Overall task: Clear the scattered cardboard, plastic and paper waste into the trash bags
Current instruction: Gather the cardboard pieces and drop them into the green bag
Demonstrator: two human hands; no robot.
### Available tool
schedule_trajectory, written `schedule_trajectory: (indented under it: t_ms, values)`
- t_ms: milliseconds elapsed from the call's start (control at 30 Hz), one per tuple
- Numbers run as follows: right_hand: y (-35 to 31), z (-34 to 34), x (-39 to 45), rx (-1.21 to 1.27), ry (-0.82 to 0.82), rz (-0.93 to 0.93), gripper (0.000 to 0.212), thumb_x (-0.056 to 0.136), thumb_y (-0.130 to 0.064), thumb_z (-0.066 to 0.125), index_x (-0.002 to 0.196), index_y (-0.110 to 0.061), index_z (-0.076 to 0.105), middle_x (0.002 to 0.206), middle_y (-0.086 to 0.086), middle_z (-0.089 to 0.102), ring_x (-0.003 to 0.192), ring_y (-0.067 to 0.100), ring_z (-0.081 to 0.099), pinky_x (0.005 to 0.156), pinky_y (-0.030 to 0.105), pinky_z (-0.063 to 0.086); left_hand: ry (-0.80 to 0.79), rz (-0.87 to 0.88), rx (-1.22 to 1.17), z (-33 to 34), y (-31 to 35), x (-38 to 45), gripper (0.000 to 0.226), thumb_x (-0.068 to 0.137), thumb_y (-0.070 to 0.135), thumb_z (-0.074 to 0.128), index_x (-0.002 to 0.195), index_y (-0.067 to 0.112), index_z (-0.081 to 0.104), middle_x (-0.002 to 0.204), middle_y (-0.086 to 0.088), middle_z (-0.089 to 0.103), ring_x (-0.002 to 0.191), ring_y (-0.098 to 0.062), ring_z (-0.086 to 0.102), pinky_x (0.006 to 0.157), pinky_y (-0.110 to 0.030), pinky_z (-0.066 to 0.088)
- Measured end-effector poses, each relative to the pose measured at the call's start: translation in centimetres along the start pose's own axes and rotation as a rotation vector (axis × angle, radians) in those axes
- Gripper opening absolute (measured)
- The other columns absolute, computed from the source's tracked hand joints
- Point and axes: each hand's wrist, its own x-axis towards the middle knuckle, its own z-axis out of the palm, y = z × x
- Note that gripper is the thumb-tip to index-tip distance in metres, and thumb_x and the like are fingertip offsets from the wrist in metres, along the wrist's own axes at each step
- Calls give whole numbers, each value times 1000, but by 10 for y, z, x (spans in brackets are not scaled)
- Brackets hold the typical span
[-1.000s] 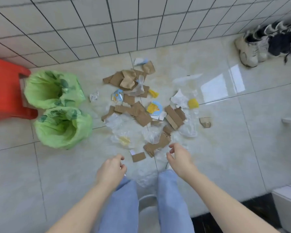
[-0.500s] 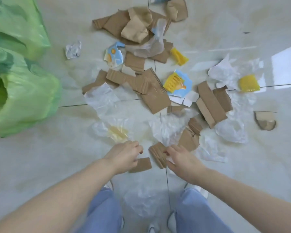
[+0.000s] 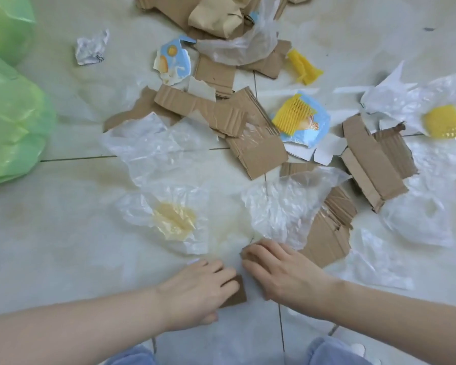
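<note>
Head view: left hand [image 3: 195, 291] lies curled over small cardboard scrap [image 3: 234, 293], gripping its near edge. Right hand [image 3: 279, 272] just beside it covers ribbed cardboard [image 3: 324, 238]; grip unclear. Nearest pieces go first. Green trash bag [image 3: 11, 127] sits far left.

Two bare forearms reach in from the lower left and lower right corners, angled toward each other, both hands palm-down and low near the floor. The left hand [image 3: 195, 288] has its fingers bent, tips pointing toward the right hand, with the knuckles raised. The right hand [image 3: 279, 270] lies just beside it, fingers curled and pointing left, and the two hands' fingertips are close but not touching.
</note>
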Motion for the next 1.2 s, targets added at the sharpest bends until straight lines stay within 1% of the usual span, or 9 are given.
schedule_trajectory:
  t_ms: [167, 333, 467, 567, 733, 833, 1000, 1100, 1200]
  values:
    - [8, 0, -4, -140, 29, 105, 73, 66, -31, 73, 131, -11, 45, 130, 19, 49, 112, 40, 51, 94, 45, 47, 77, -19, 153, 11, 10, 13, 39, 55, 28, 73, 89, 20, 54, 86, 2, 53, 68, -20, 51, 49, -27, 41]
    - [6, 0, -3, -138, 29, 237, 68, 69, -35, 64, 130, -14, 42, 113, 10, 54, 96, 35, 53, 86, 45, 45, 124, -221, 148, 20, 12, 15, 89, 25, 10, 78, 109, 21, 52, 89, 0, 49, 67, -20, 51, 44, -28, 37]
    - [-1, -8, -3, -172, -51, 243, 88, 42, -45, 84, 113, -8, 50, 99, 12, 50, 83, 31, 49, 78, 42, 47, 201, -287, 45, 29, 16, 8, 102, 38, 9, 80, 131, 19, 38, 81, 2, 55, 76, -22, 55, 55, -32, 51]
    - [-12, -13, -6, -214, -4, 225, 69, 38, -37, 86, 92, -11, 51, 93, 10, 50, 79, 29, 48, 76, 38, 44, 205, -248, 52, 26, 21, -2, 87, 27, 15, 79, 110, 23, 56, 66, 13, 52, 67, -12, 55, 51, -19, 44]
    - [-19, -17, -8, -191, 157, 142, 67, 49, -43, 84, 99, -16, 49, 90, 3, 54, 81, 27, 53, 95, 46, 41, 234, -291, -34, 24, 25, -21, 35, 38, 26, 77, 63, 30, 53, 60, 14, 49, 48, -7, 52, 40, -19, 21]
    - [-26, -32, -13, -148, 270, 174, 54, 63, -47, 76, 103, -19, 52, 86, -1, 56, 80, 25, 57, 95, 52, 46, 323, -402, -47, 28, 25, -31, 30, 44, 25, 76, 60, 29, 52, 65, 14, 50, 54, -7, 52, 42, -16, 22]
    - [-33, -49, -17, -95, 362, 182, 40, 79, -40, 53, 114, -20, 54, 95, -4, 60, 80, 23, 58, 87, 43, 49, 459, -541, -45, 34, 17, -42, 35, 38, 6, 75, 61, 22, 53, 105, 1, 63, 98, -21, 45, 57, -25, 46]
    - [-28, -50, -18, -117, 294, 200, 43, 73, -36, 61, 112, -20, 54, 92, -5, 61, 73, 23, 56, 69, 36, 48, 437, -516, -19, 32, 15, -38, 38, 36, 2, 73, 61, 20, 52, 113, -1, 64, 100, -22, 45, 57, -25, 45]
    - [-17, -56, -25, -136, 142, 290, 44, 67, -41, 66, 106, -21, 55, 86, -5, 61, 71, 22, 58, 61, 34, 46, 400, -458, 15, 29, 12, -30, 42, 30, 0, 75, 65, 18, 57, 103, -1, 66, 93, -19, 44, 51, -24, 40]
